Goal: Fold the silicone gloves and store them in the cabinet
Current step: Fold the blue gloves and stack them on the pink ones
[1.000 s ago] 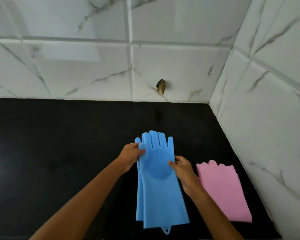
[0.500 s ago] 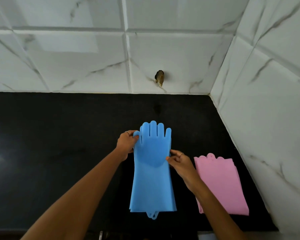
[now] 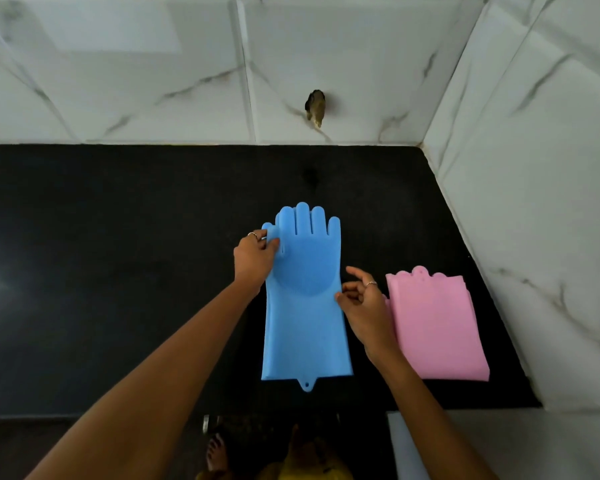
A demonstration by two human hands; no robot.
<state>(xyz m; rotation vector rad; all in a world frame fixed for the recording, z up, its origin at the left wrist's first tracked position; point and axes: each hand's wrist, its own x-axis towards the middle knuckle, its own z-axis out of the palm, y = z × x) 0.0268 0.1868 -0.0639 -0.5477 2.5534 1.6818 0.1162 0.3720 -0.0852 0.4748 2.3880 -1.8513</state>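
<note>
The long blue silicone gloves [image 3: 305, 299] lie flat, stacked, near the black stone countertop's [image 3: 118, 271] front edge; the left hand [image 3: 255, 259] pinches their thumb; the right hand [image 3: 364, 306], loosely curled and empty, touches their right side; a folded pink silicone glove pair [image 3: 437, 327] lies toward the right edge.

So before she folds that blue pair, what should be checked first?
1. Blue gloves flat on the black counter: ok.
2. The two stacked evenly: nearly; an under-edge peeks out by the thumb.
3. Left hand holding the thumb edge: ok.
4. Right hand with a grip on the right edge: cannot tell; it is at the edge.
5. Pink gloves folded, clear to the right: ok.
6. Cabinet in sight: not ok.
</note>
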